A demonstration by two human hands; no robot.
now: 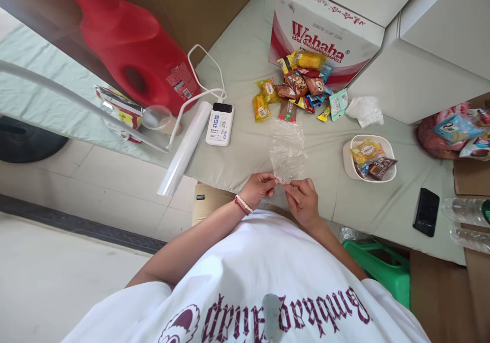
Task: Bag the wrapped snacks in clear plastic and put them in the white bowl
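Note:
A crinkled clear plastic bag [288, 151] lies flat on the table in front of me. Its near edge is bunched between my two hands at the table's front edge. My left hand [262, 189] pinches that edge from the left, with a beaded bracelet and a red cord on the wrist. From the right, my right hand [302, 199] pinches the same edge, fingertips almost meeting the left ones. Just beyond the bag's far end sits a pile of wrapped snacks [296, 83]. A white tub [370, 158] holding several wrapped snacks stands to the right.
A Wahaha carton [325, 31] stands behind the snacks. To the left are a power bank [220, 124] with a cable, a roll of clear film [186, 149] and a red jug [138, 47]. On the right lie crumpled plastic [365, 111], a phone [426, 212] and bottles [465, 211].

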